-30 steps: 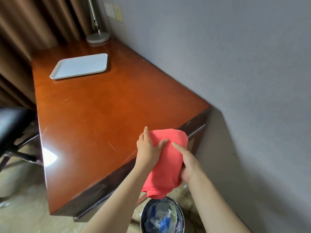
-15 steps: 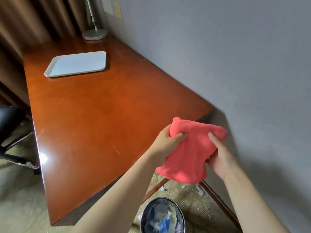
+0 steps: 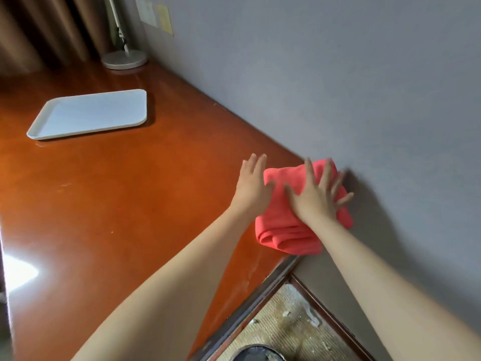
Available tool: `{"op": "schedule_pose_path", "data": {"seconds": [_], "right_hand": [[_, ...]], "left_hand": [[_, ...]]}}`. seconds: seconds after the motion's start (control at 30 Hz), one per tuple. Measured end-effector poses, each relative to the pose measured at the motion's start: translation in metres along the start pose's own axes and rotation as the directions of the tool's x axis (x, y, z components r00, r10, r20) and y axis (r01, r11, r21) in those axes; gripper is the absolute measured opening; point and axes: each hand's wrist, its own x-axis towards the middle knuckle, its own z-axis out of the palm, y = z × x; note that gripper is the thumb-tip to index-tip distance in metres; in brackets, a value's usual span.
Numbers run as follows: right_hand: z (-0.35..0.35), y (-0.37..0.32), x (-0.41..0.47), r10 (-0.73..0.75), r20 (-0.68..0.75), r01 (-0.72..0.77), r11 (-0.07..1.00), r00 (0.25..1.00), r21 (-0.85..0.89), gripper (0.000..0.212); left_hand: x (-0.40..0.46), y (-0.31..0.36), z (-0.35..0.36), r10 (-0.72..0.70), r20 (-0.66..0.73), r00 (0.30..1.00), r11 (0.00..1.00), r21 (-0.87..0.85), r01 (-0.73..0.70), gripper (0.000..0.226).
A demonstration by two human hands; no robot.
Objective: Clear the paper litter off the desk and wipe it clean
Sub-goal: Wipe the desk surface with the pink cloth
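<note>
Your red cloth lies folded on the desk at the near right corner, right up against the grey wall. Your right hand lies flat on top of it w/ fingers straight and spread, fingertips reaching the wall side. Your left hand is flat too, fingers straight & together, its thumb side against the cloth's left edge, palm over the wood.

Around you: white tray sits well apart toward the far left of the desk, nothing on it. Lamp base stands at the far end by the wall, stem going up out of frame. Sticky notes are on the wall above it, text too small to read. Brown curtain hangs behind the far edge. Nothing stands btwn your hands and the tray, just bare glossy wood w/ a bright glare patch near the left edge.

Below the desk's near edge: woven floor mat w/ small pale scraps on it, can't tell if paper. Bin is cut off by the bottom of the frame, only its dark rim shows, contents hidden. Cloth's right end is partly hidden under your right hand; whether it overhangs the desk corner is hard to make out. Right fingertips are blurred
</note>
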Motion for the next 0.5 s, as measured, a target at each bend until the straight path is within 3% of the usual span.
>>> {"op": "schedule_pose_path", "data": {"seconds": [0.17, 0.4, 0.5], "right_hand": [[0.014, -0.006, 0.021, 0.065, 0.178, -0.045, 0.992, 0.982, -0.114, 0.069], [0.025, -0.019, -0.026, -0.092, 0.158, 0.117, 0.981, 0.983, -0.154, 0.062], [0.03, -0.024, -0.06, -0.14, 0.147, 0.162, 0.975, 0.979, -0.152, 0.057]], "left_hand": [[0.01, -0.021, 0.019, 0.016, 0.228, 0.973, 0.993, 0.11, -0.043, 0.051], [-0.004, -0.036, 0.008, -0.069, 0.143, 0.987, 0.996, 0.069, 0.06, 0.047], [-0.029, -0.036, 0.01, -0.097, 0.033, 0.995, 0.993, 0.07, 0.095, 0.045]]}}
